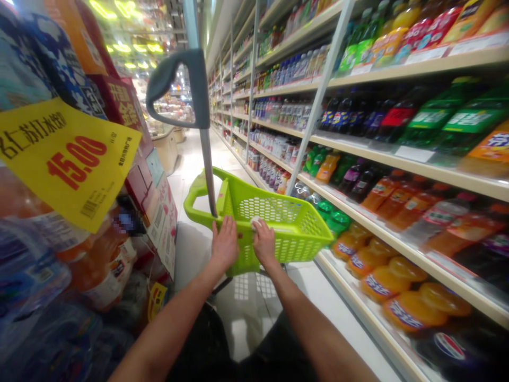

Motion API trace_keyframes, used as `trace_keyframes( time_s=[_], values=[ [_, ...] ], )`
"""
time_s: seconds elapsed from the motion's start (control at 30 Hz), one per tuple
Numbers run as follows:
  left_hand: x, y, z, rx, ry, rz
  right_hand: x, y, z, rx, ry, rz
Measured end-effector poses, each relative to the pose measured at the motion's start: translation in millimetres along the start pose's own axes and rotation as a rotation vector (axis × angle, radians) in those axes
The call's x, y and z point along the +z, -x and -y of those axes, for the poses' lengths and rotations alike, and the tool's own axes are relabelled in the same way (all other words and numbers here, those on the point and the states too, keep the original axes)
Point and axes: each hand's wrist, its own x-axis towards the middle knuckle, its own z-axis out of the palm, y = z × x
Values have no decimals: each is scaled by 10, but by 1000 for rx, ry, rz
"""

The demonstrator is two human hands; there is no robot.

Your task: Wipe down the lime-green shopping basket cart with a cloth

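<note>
A lime-green shopping basket (302, 241) with pierced sides stands in the aisle, its grey pull handle (201, 90) raised on a metal pole. My left hand (226, 245) lies against the near side of the basket, close to the pole's base, with its fingers stretched out. Just to the right, my right hand (264, 245) is closed on a crumpled white wipe (256, 221) at the basket's near rim. I cannot tell whether the wipe is paper or cloth. The basket's visible inside holds nothing I can make out.
Shelves (397, 146) of bottled drinks line the right side, with large orange soda bottles (413, 313) lying on the lowest one. Stacked drinks and cartons (159, 233) crowd the left, under a yellow price sign (71, 159). A pale tiled floor (191, 260) runs between.
</note>
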Motion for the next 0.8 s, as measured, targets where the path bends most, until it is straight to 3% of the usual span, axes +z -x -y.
trace_keyframes(
  time_s=[0.13,0.33,0.47,0.6,0.7,0.8],
  values=[
    [-42,-10,29,7,-10,16,48,-30,68,4,-44,-29],
    [-94,-25,-10,-7,23,38,183,-135,361,-121,-148,-24],
    [-150,95,204,-17,72,-53,154,-125,334,-99,-150,-46],
    [-226,170,538,-217,18,-163,133,-106,248,-52,-134,-72],
    [-271,125,690,-267,-16,-108,184,-122,294,-41,-145,-98],
    [-302,66,697,-266,-40,-56,261,-154,432,-56,-187,-127]
  ],
)
